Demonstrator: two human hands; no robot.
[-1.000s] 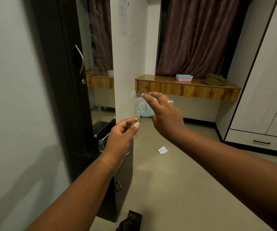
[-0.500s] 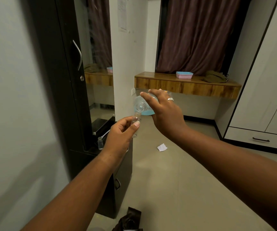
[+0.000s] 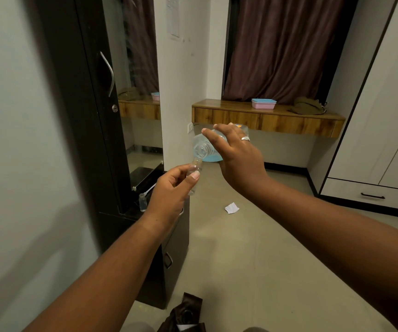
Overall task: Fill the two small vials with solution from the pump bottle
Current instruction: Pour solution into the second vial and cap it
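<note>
My left hand (image 3: 171, 192) pinches a small clear vial (image 3: 194, 170) upright between thumb and fingers. Just above it, my right hand (image 3: 237, 156) grips the clear bottle (image 3: 205, 148) of pale blue solution, tipped on its side with its open neck pointing toward me and down at the vial's mouth. The pump top is off the bottle; a white pump tube (image 3: 150, 189) lies on the dark cabinet ledge. A second small vial (image 3: 142, 202) stands upright on that ledge, left of my left hand.
A tall black cabinet (image 3: 83, 116) with a mirror and a lower drawer stands at the left. A wooden shelf (image 3: 265, 118) carries a pink box and a cap. White wardrobe at right. A paper scrap (image 3: 231, 208) lies on the floor, a dark object at the bottom edge.
Both hands stay together in nearly the same pose, bottle neck over the vial. The view has shifted slightly; the bottle looks a little more tipped.
</note>
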